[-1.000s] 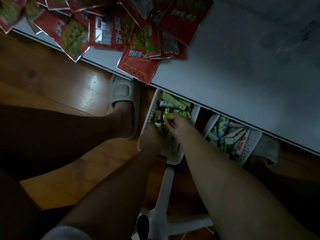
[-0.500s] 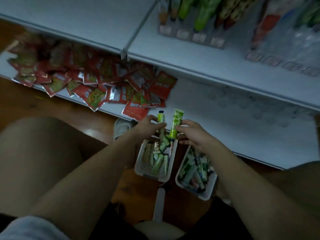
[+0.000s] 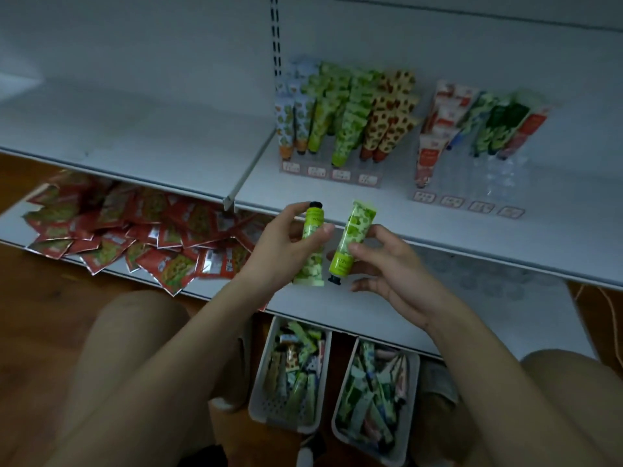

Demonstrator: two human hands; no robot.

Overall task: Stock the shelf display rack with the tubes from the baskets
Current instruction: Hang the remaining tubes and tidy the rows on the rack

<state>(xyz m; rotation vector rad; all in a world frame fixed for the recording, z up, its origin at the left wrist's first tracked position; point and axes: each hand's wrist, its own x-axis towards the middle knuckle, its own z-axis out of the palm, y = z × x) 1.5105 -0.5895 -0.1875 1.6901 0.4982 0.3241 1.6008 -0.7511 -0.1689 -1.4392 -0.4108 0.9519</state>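
My left hand (image 3: 283, 247) grips a green tube (image 3: 312, 244) with its black cap up. Beside it my right hand (image 3: 387, 264) pinches a second green tube (image 3: 350, 241), cap down. Both tubes hang in front of the middle shelf's edge. On that shelf stand two clear display racks: the left rack (image 3: 332, 171) is packed with green, blue and sunflower-patterned tubes, the right rack (image 3: 472, 200) holds several tubes at its back. Two white baskets, left (image 3: 259, 409) and right (image 3: 409, 446), sit on the floor between my knees, full of mixed tubes.
Red snack packets (image 3: 135, 234) lie heaped on the lowest shelf (image 3: 337, 308) at left. The middle shelf (image 3: 135, 129) is bare left of a metal divider (image 3: 249, 170). Wooden floor (image 3: 40, 315) shows at left; my knees flank the baskets.
My view tilted up from the baskets to the shelves. Both hands rose out of the left basket, each carrying a green tube, and now hold them at the middle shelf's edge.
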